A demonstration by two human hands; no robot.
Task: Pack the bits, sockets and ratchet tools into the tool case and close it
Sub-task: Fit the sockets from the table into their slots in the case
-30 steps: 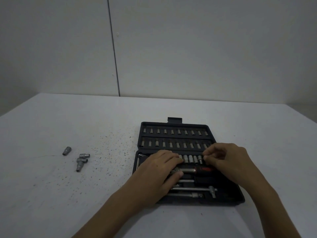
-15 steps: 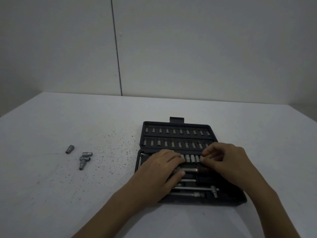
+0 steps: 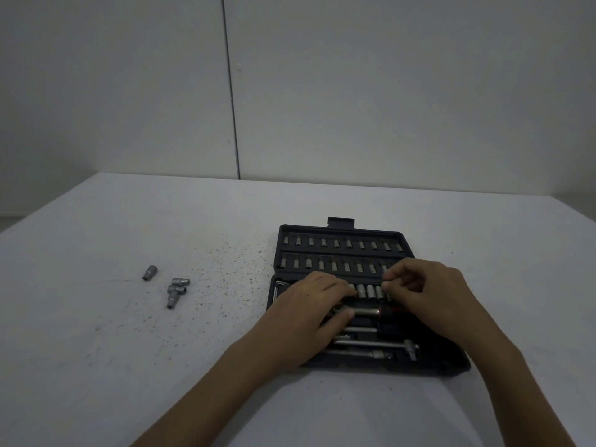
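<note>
**A:** Your tool case [image 3: 342,232] lies open flat on the desk [image 3: 113,350], right of centre. How full does it look from where you stand?

**B:** Mostly full. Both rows of bits [image 3: 342,243] in the far half are filled as far as you can see, though your right hand [image 3: 432,295] hides the end of the nearer row. In the near half, a row of sockets [image 3: 369,291] stands between your two hands, and the ratchet [image 3: 364,312] and the long bars [image 3: 374,345] lie in their slots below it.

**A:** And your hands?

**B:** Your left hand [image 3: 317,312] rests flat over the left part of the near half, fingers fairly straight, thumb tip touching the ratchet's shaft. Your right hand is curled, thumb and forefinger drawn together at the right end of the socket row. They seem to pinch a socket there, but the piece itself is too small and shaded to be sure.

**A:** What is left for you?

**B:** Loose pieces sit well apart from the case, out on the left of the desk: a single socket [image 3: 150,272], and just beside it a small cluster of sockets [image 3: 175,290], touching one another. Those need their slots. Whether any slots stay empty under your hands, you cannot tell. After that, you fold the lid over and fasten the latch [image 3: 341,221] at the far edge. By this reckoning you are in the late stretch, not the finish.
</note>
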